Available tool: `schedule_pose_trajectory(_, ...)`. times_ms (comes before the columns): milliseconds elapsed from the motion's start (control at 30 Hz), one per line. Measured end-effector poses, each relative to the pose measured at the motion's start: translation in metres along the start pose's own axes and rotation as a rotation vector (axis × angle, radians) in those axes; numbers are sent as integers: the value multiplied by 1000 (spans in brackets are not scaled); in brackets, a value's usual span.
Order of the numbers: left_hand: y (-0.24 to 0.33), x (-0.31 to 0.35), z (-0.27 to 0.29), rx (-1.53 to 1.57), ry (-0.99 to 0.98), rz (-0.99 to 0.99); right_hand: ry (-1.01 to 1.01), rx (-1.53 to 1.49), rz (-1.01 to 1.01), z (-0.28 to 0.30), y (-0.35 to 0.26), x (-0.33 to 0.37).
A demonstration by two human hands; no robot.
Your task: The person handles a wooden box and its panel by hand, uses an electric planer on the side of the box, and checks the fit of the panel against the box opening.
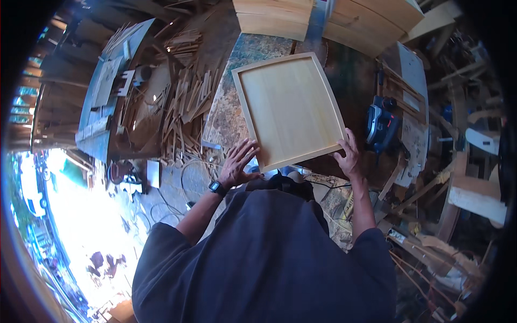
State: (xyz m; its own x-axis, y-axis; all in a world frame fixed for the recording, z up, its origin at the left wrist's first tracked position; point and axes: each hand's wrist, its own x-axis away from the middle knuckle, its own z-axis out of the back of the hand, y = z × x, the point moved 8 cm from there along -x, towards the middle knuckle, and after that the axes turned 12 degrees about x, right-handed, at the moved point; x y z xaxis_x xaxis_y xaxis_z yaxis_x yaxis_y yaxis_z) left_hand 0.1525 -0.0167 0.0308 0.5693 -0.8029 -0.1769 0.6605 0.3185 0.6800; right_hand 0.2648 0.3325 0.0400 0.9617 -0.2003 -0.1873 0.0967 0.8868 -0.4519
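Observation:
A shallow, pale wooden tray or framed panel (293, 110) with a raised rim lies tilted on the workbench in front of me. At its near left corner rests my left hand (236, 164), fingers stretched out and apart against the rim, a dark watch on the wrist. My right hand (350, 156) is bent around the near right corner, with its thumb on the near edge and its fingers along the right side. The exact contact under the rim is hidden.
Pale wooden boxes or panels (274, 19) stand beyond the tray. To its right sits a dark power tool (382, 124) beside a long board (413, 145). Scrap wood strips (188, 94) are heaped on the left, and cables (183, 180) lie on the floor.

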Motion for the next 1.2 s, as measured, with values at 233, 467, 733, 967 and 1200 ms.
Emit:
schedule_pose_trajectory(233, 9, -3, 7, 63, 5, 75, -11, -132, 131, 1, 4, -10)
schedule_pose_trajectory(467, 12, 4, 0, 23, 32, 98, 54, 36, 173, 16, -4, -13)
schedule_pose_trajectory(733, 23, 2, 3, -9, 79, 140, -30, -501, -181, 19, 53, -4)
schedule_pose_trajectory(967, 39, 28, -17, -38, 294, 253, -85, -320, -60, 41, 50, 6)
schedule_pose_trajectory(1200, 37, 21, -24, -11, 365, 254, -90, 34, 132, 18, 46, -5)
